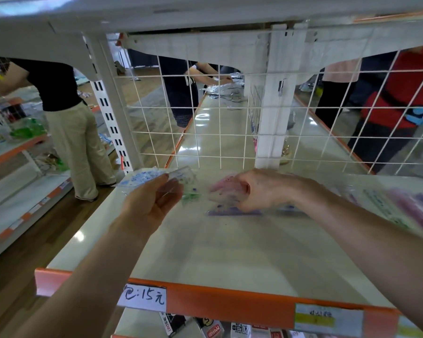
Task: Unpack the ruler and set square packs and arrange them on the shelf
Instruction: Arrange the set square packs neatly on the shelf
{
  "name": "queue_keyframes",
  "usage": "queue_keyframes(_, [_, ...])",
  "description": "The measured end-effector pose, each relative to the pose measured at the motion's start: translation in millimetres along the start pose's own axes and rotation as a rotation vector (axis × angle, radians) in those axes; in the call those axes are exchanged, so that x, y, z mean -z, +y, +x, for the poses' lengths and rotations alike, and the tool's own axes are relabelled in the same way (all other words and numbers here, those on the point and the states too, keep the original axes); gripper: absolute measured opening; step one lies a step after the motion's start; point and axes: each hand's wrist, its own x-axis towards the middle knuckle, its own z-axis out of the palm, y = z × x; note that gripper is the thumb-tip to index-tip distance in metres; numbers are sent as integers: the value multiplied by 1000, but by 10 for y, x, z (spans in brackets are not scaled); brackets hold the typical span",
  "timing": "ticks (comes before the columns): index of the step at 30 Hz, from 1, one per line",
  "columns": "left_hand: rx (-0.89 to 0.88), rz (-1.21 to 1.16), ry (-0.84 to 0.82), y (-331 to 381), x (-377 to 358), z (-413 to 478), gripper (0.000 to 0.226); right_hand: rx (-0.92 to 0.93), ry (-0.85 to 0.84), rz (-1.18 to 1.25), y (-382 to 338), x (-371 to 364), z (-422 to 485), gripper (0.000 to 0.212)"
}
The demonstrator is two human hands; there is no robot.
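Observation:
Both my arms reach over a cream shelf (205,259) with an orange front lip. My left hand (149,203) pinches a clear pack with blue print (154,178) between thumb and fingers, held just above the shelf's back left. My right hand (259,189) grips a pink pack (226,185), blurred by motion. Between the hands a green pack (191,195) lies on the shelf. A purple pack (232,212) lies flat under my right hand. More purple and pink packs (398,208) lie blurred at the right of the shelf.
A white wire grid (230,118) closes the shelf's back, and an upper shelf (181,18) hangs low overhead. People stand behind and to the left (71,118). A handwritten price label (145,298) sits on the orange lip. Boxed goods (217,329) fill the shelf below.

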Motion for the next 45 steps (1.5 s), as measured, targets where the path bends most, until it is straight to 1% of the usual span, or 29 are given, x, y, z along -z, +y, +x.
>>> queue_keyframes(2, [-15,-15,32,33,103,30,20,7,-16,-12,-41,12,-30,37])
queue_keyframes(5, [-27,-8,33,43,141,34,22,8,-85,-23,-85,23,-34,42])
queue_keyframes(7, [-31,-1,21,44,94,22,16,12,-119,-63,-90,-6,13,34])
queue_keyframes(9, [-25,-12,15,42,24,3,7,9,-139,-139,-86,-58,65,11])
queue_keyframes(11, [-14,-29,5,29,-46,-28,1,-7,-170,-187,-64,-86,92,39])
queue_keyframes(13, [5,-36,-25,-3,-105,-48,2,1,-144,-167,-9,-74,91,51])
queue_keyframes(15, [36,-35,-73,-44,-175,-64,4,23,-48,-65,35,-13,48,53])
queue_keyframes(18, [85,-25,-141,-135,-329,-70,7,57,133,378,90,121,-37,43])
queue_keyframes(20, [129,-31,-183,-212,-460,-89,10,70,167,594,95,172,-116,31])
queue_keyframes(23, [182,31,-255,-306,-636,-113,24,-11,244,676,226,227,-212,26])
queue_keyframes(25, [197,60,-279,-360,-759,-124,33,-67,241,774,365,281,-324,22])
queue_keyframes(27, [209,71,-305,-409,-934,-148,25,-70,179,856,428,325,-459,20])
queue_keyframes(28, [211,87,-324,-427,-1041,-165,20,-67,188,871,432,343,-513,19])
queue_keyframes(29, [212,103,-343,-445,-1150,-181,15,-56,261,865,432,368,-552,14])
queue_keyframes(30, [214,112,-357,-460,-1257,-191,12,-45,398,819,442,408,-580,8])
queue_keyframes(31, [217,117,-369,-477,-1349,-192,10,-46,568,715,460,461,-611,5])
queue_keyframes(32, [220,119,-383,-495,-1421,-199,8,-58,724,558,486,521,-646,7])
queue_keyframes(33, [223,123,-407,-515,-1476,-206,7,-73,810,370,507,575,-691,10])
queue_keyframes(34, [231,128,-447,-537,-1524,-221,7,-95,813,194,522,602,-740,13])
queue_keyframes(35, [244,135,-506,-561,-1561,-247,8,-114,748,60,536,597,-782,16])
queue_keyframes(36, [261,148,-575,-587,-1595,-273,11,-128,640,-20,555,560,-809,19])
queue_keyframes(37, [273,168,-630,-616,-1622,-296,15,-140,517,-38,556,508,-825,22])
queue_keyframes(38, [280,190,-656,-647,-1647,-311,18,-141,408,8,541,463,-839,25])
queue_keyframes(39, [285,203,-655,-682,-1663,-310,19,-129,337,88,529,444,-854,29])
queue_keyframes(40, [297,205,-637,-710,-1669,-297,17,-105,320,169,526,456,-867,30])
queue_keyframes(42, [321,239,-592,-746,-1662,-264,17,-44,387,232,587,523,-887,23])
queue_keyframes(43, [323,280,-579,-754,-1654,-248,18,-22,431,196,640,551,-891,18])
queue_keyframes(44, [315,326,-566,-765,-1648,-234,20,-23,443,127,691,565,-892,20])
queue_keyframes(45, [296,365,-547,-780,-1643,-225,19,-48,410,54,744,556,-895,30])
